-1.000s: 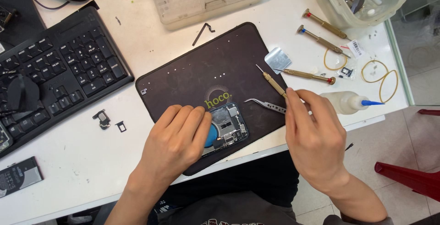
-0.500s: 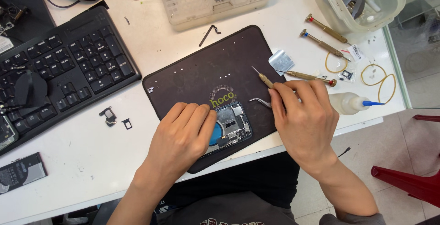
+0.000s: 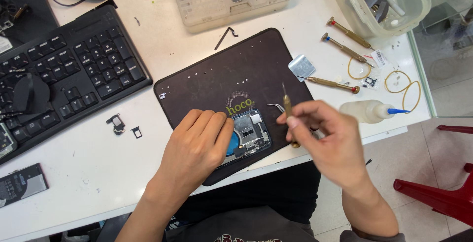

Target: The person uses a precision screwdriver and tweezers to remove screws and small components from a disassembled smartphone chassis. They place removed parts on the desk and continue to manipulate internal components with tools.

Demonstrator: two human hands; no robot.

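We are working on an opened phone (image 3: 249,136) that lies on the dark mat (image 3: 217,74) at the near edge of the white table (image 3: 162,50). Our left hand (image 3: 197,148) rests flat on the phone's left part, fingers together and pressing it down, so only the right part of its insides shows: metal shields and small parts, with a bit of blue beside our fingertips. Our right hand (image 3: 327,141) is closed around a thin brass screwdriver (image 3: 287,111), held upright between thumb and fingers just right of the phone, its tip in the air and not touching anything. A pair of tweezers (image 3: 276,106) lies on the mat just behind it.

As far as we can judge, the job is somewhere in the middle. The back is already off and the insides are bare. Small loose parts (image 3: 120,123) sit on the table to the left, and a square metal plate (image 3: 301,67) lies by the mat's right corner. Three more screwdrivers (image 3: 345,52) and a small white squeeze bottle (image 3: 367,111) wait to the right. Whether screws remain in the phone we cannot tell; they are too small to make out.
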